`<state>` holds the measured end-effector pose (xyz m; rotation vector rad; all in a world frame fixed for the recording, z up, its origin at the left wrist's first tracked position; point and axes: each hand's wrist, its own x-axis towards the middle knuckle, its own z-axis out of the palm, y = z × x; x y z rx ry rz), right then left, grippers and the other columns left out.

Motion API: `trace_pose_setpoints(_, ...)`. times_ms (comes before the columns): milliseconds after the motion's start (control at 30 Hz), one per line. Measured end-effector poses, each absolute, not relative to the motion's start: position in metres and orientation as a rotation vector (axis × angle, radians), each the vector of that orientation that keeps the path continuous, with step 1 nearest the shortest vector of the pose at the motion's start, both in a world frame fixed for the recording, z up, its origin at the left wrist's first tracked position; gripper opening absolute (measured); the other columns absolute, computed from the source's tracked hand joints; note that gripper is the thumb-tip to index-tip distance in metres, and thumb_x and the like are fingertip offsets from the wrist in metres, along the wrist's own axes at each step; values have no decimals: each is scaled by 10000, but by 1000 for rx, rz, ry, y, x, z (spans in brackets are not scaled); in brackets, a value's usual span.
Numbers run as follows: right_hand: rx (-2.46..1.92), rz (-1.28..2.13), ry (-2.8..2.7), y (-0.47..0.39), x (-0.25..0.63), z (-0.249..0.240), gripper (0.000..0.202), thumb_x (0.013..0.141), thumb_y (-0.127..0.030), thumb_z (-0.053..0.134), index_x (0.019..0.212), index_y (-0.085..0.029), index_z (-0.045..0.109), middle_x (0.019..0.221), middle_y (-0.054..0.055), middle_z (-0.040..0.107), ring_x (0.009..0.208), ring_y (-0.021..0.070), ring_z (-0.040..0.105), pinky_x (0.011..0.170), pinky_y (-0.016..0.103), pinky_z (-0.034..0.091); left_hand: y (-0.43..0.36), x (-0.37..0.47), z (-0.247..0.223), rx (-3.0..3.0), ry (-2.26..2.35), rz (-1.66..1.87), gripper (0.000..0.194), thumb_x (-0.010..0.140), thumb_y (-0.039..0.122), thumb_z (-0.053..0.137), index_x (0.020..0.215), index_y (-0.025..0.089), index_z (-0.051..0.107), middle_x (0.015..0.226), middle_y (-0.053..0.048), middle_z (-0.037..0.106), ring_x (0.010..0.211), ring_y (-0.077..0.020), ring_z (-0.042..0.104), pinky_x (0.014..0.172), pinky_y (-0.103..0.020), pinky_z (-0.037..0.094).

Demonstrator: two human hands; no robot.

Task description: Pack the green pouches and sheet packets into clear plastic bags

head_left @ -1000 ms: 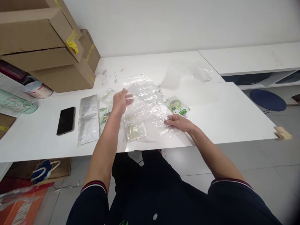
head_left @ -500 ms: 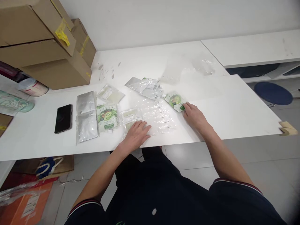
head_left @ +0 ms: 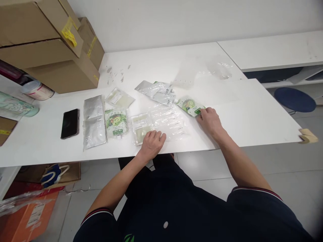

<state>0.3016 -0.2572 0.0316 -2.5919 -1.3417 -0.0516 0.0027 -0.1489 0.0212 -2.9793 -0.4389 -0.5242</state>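
My right hand (head_left: 210, 121) pinches the lower edge of a green-and-white spout pouch (head_left: 188, 105) with fruit printed on it. The pouch lies tilted on the table, its white spout pointing left. My left hand (head_left: 152, 144) is curled over the near-left edge of a sheet of clear plastic bags (head_left: 171, 122), fingers bent against the film; the fingertips are partly hidden. Just left of it lies a clear-wrapped packet of pale green contents (head_left: 141, 125). Beyond the plastic bags, silver-backed spout pouches (head_left: 157, 91) overlap each other.
Left on the white table (head_left: 262, 124) are a wrapped fruit-print pouch (head_left: 116, 122), silver packets (head_left: 94, 121), another pale packet (head_left: 120, 98) and a phone (head_left: 70, 123). Cardboard boxes (head_left: 63, 67), a can (head_left: 37, 90) and a bottle (head_left: 19, 105) stand at far left. A blue stool (head_left: 294, 99) is right.
My left hand has shifted slightly right, off the pale packet, and its fingers have curled. My right hand's fingers have bent more around the pouch edge, with the pouch barely moved.
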Motion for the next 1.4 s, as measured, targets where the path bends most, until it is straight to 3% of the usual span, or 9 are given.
trace_pose_setpoints(133,-2378,-375,-1107,-267,310,53,330,926,-335,425,1093,-157,646,1009,164,615,928,265,575,821,404,468,-144,15,20,-2986,-390,-620,299,912,34,388,925,196,638,931,-72,690,887,-201,629,775,-366,462)
trace_pose_setpoints(300,-2224,-658,-1048,-288,316,92,315,938,-434,429,971,-181,614,940,171,630,912,274,571,717,405,447,-157,33,15,-2965,-370,-702,302,883,31,476,995,252,648,1215,-93,639,1189,-294,546,911,-478,441)
trace_pose_setpoints(433,-2249,-783,-1238,-292,286,117,423,946,-556,388,927,-185,590,931,166,618,877,275,550,601,369,387,-173,31,4,-3015,-601,-651,418,878,-5,414,1130,255,623,1165,-139,639,941,-247,606,705,-391,480)
trace_pose_setpoints(667,-2426,-155,-1525,-249,194,132,415,990,-504,345,816,-197,564,764,96,556,690,204,517,582,321,343,-177,13,-5,-3050,-644,-741,302,951,58,352,979,171,630,966,-119,669,740,-184,579,651,-350,472)
trace_pose_setpoints(900,-2276,503,-1867,-213,138,111,379,978,-490,428,869,-183,621,756,113,589,720,258,602,630,367,426,-176,12,-12,-2971,-673,-807,277,946,88,412,833,175,650,755,-96,627,693,-190,555,616,-338,449)
trace_pose_setpoints(1067,-2003,755,-1965,-228,195,96,320,937,-404,507,1158,-217,645,1180,122,626,1048,287,609,849,423,498,-176,9,-10,-2956,-631,-790,277,966,156,455,806,186,679,732,-93,609,771,-210,566,657,-354,448)
trace_pose_setpoints(1167,-1898,809,-2022,-228,229,82,696,803,-485,682,1445,-322,468,1545,75,379,1409,348,339,1065,489,404,-174,9,-6,-2991,-605,-770,243,962,152,471,885,179,700,781,-101,628,817,-222,574,693,-362,441)
trace_pose_setpoints(1267,-1825,906,-2141,-213,239,67,929,731,-534,734,1541,-362,312,1617,53,258,1484,382,152,1149,583,258,-174,9,-4,-3010,-604,-790,234,964,149,474,922,176,702,813,-100,639,839,-223,578,718,-360,434)
trace_pose_setpoints(1400,-1718,950,-2243,-190,237,61,918,727,-546,716,1538,-356,328,1528,80,387,1424,387,258,1140,614,239,-174,10,-3,-2957,-583,-824,239,957,127,479,843,168,686,787,-81,646,800,-204,573,698,-338,415)
